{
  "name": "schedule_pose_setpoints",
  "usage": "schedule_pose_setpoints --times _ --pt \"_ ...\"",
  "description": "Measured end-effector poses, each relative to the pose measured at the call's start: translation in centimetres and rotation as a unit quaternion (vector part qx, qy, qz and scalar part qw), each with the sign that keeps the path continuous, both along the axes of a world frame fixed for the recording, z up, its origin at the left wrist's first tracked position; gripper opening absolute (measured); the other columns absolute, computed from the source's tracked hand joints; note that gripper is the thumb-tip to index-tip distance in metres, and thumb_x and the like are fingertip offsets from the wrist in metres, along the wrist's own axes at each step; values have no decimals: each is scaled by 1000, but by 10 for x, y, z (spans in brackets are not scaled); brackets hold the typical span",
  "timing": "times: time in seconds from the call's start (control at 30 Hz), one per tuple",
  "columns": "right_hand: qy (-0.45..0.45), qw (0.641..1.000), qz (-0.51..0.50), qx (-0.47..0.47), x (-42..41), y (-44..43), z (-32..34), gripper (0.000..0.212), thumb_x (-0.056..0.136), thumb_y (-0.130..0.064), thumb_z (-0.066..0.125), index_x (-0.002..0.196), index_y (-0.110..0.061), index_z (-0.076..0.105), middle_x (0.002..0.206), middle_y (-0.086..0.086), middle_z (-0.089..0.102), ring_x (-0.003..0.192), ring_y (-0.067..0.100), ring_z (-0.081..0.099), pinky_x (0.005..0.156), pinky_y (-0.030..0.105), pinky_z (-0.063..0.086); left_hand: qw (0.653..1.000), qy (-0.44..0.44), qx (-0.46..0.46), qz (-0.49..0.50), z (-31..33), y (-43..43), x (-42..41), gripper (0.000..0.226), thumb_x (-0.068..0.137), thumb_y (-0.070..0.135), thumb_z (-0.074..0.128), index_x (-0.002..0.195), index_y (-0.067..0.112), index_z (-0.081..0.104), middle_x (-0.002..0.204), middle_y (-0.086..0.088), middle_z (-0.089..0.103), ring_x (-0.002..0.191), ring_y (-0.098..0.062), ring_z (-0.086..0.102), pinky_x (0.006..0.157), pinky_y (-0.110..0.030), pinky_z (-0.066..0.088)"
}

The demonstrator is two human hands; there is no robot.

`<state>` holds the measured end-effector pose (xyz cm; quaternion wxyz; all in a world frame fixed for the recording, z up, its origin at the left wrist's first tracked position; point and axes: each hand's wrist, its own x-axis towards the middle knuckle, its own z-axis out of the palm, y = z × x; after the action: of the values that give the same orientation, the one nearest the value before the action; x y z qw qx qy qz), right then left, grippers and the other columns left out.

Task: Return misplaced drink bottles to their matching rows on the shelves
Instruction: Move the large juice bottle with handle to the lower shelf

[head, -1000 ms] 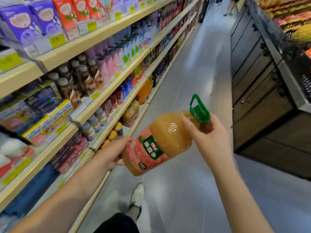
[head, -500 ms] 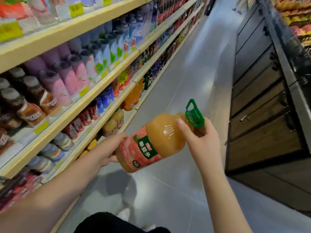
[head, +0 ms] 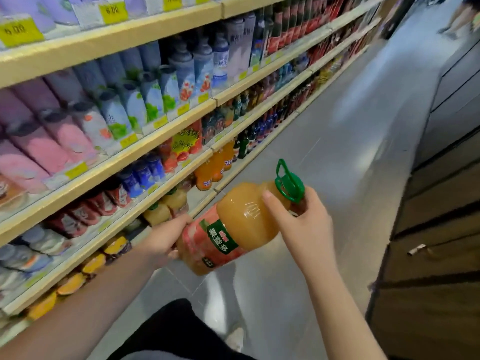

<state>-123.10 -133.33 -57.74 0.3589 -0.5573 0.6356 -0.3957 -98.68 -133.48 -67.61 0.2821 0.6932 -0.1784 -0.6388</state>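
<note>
A large bottle of pale orange juice (head: 241, 222) with a green handled cap and a pink-and-green label lies tilted in the air above the aisle floor. My left hand (head: 163, 240) grips its base end. My right hand (head: 304, 224) holds its neck just below the cap. Two matching pale juice bottles (head: 168, 206) with green caps stand on the low shelf just left of the held bottle, beside a gap in that row. Bright orange bottles (head: 213, 167) stand further along the same shelf.
Wooden shelves (head: 166, 136) full of drinks run along the left: pink and blue bottles above, red and blue cans lower down. A dark cabinet counter (head: 436, 229) lines the right side. The grey aisle floor (head: 350, 141) runs ahead; a person's legs (head: 459, 19) show far off.
I have moved forward along the aisle with the bottle in both hands. The matching pale juice bottles on the low shelf are now much closer to my left hand.
</note>
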Motion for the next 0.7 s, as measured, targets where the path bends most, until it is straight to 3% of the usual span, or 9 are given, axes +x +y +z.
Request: schedule_pose_setpoints --times 0.03,0.1,0.13,0.2,0.3,0.37,0.47,0.57,0.7 --pt "3 1000 12 3 -7 -17 0 44 82 -62 74 119 -46 56 105 -32 62 97 -25 54 63 5 46 1000 -3 7 20 -1 -9 -8 13 88 27 57 81 18 59 77 -11 64 72 -25 61 63 -32 55" --pt "3 999 34 6 -15 -49 1 45 82 -62 74 119 -45 57 104 -32 63 96 -24 54 65 6 45 999 -11 18 34 1 -29 -22 15 90 26 54 84 13 60 84 -11 67 87 -27 61 83 -42 56" --pt "1 999 45 8 -17 -64 1 44 82 -62 75 118 -44 57 103 -33 63 96 -25 54 63 5 46 999 -9 15 38 -1 -39 -27 20 91 26 52 78 12 60 78 -9 67 88 -28 60 84 -42 55" --pt "-2 998 64 8 -17 -95 1 42 82 -64 74 116 -44 59 100 -33 65 95 -25 54 63 -1 44 999 2 1 53 -6 -58 -31 30 96 29 50 73 13 61 68 -4 69 88 -25 61 76 -38 54" --pt "21 997 79 0 -9 -142 1 33 82 -70 69 104 -46 60 96 -40 64 93 -21 57 64 -3 42 996 10 -15 90 -16 -89 -28 36 103 44 43 100 18 68 92 -6 76 95 -24 66 70 -36 54" --pt "37 996 85 -8 1 -172 -3 34 85 -69 67 103 -41 63 92 -31 67 88 -16 59 62 0 42 994 14 -17 106 -26 -110 -22 36 103 46 42 106 20 67 95 -4 76 96 -23 67 71 -37 56" --pt "40 993 108 -10 14 -211 -3 36 86 -67 69 106 -36 67 89 -25 69 84 -11 62 61 3 43 991 21 -15 132 -28 -136 -17 31 100 45 48 94 22 67 77 3 76 91 -22 66 78 -39 55" --pt "38 989 141 -14 27 -249 0 35 86 -66 71 104 -36 68 94 -33 68 84 -11 64 62 3 44 987 43 -15 154 -27 -159 -13 33 100 45 47 94 18 65 88 -4 73 92 -24 64 83 -39 50" --pt "62 980 188 -19 46 -297 -3 35 83 -70 70 94 -36 66 89 -34 66 82 -13 62 59 7 41 973 52 -8 226 -30 -184 -8 36 100 41 43 80 17 60 61 1 67 67 -19 58 63 -27 46"
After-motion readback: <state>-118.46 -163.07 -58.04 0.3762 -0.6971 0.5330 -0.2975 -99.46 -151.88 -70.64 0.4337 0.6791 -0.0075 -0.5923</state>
